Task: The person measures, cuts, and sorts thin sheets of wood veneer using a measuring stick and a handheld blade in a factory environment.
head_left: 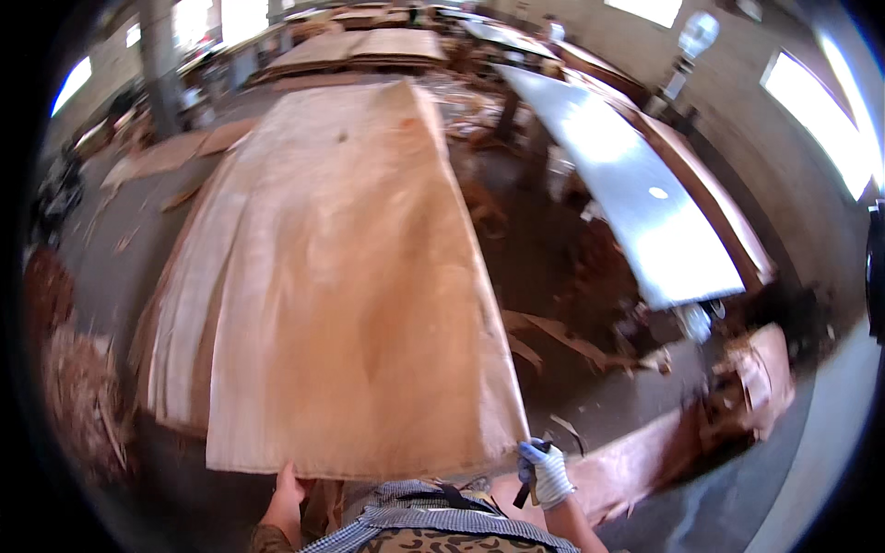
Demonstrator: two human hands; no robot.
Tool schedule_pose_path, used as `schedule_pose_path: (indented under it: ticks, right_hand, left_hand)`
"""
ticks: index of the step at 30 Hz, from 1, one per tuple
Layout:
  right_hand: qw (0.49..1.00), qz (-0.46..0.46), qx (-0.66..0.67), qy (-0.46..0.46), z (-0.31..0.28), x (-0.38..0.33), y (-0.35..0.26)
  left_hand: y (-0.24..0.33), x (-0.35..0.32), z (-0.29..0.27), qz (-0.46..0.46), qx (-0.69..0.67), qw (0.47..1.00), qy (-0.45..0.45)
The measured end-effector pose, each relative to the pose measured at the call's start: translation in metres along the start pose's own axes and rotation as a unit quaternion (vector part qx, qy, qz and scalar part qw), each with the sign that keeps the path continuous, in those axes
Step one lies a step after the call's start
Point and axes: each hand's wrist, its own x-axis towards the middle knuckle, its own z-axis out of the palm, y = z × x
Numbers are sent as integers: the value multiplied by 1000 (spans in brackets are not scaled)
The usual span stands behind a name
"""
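A large, thin tan wood veneer sheet [359,304] stretches away in front of me, its surface rippled. My left hand [290,485], bare, pinches the sheet's near edge left of my body; part of its fingers is hidden beneath the wood. At the near right corner, my right hand [550,475] wears a white and blue glove. It is closed around a narrow black tool [524,496], whose exact kind I cannot make out, and its fingers touch that corner. More veneer sheets [187,323] lie under and to the left of the top one.
To the right stands a long table with a shiny metal top [645,203]. Veneer scraps [590,346] litter the floor between it and the stack. A heap of scraps [85,401] lies at left, a long veneer bundle [645,461] at near right. Farther back is another veneer stack [359,48].
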Motion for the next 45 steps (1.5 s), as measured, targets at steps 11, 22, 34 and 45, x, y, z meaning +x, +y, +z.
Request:
schedule_pose_path:
  ticks: [11,22,34,45]
  right_hand:
    - [993,-91,-59,55,-237,0,-128]
    - [977,-160,-43,131,-413,93,-274]
    - [942,-231,-147,192,-624,213,-495]
    - [936,-263,-168,161,-808,351,-638]
  left_hand:
    - [-167,-5,195,-114,103,988,-29]
    - [-265,-23,483,-96,222,967,-81]
    - [-408,-78,778,-101,205,958,-173]
    - [-561,-206,955,24,26,973,-227]
